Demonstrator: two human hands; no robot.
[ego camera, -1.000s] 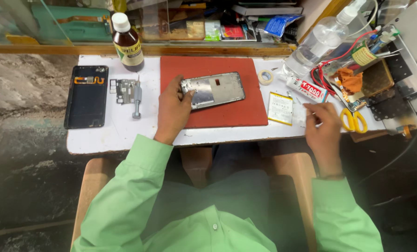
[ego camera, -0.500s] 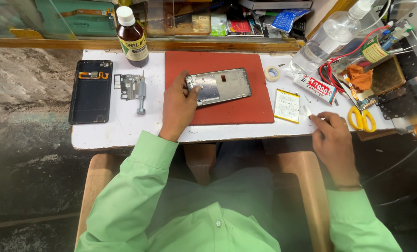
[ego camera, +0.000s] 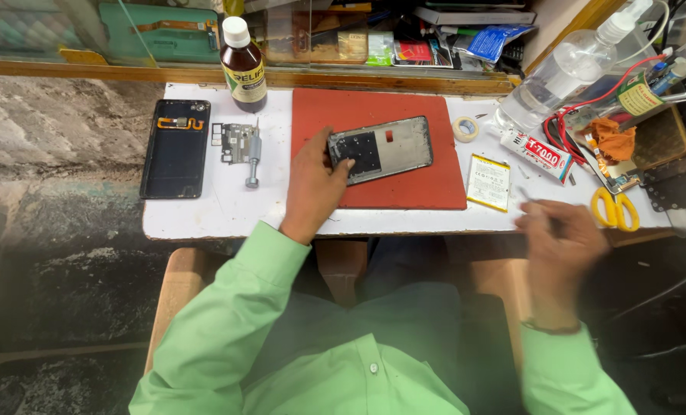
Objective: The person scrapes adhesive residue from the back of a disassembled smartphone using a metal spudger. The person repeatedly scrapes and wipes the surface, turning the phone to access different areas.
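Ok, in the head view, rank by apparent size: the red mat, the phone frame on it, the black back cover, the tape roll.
1. Red mat.
2 and 3. Black back cover and phone frame under the left hand look alike; no ranking.
4. Tape roll, smallest.

Far from any fingers, a brown bottle (ego camera: 243, 55) stands upright at the table's back edge. Beside it lies a black phone back cover (ego camera: 175, 147), with a screwdriver (ego camera: 253, 157) alongside. Yellow scissors (ego camera: 616, 208) rest at the opposite end, near a clear plastic bottle (ego camera: 562, 75).
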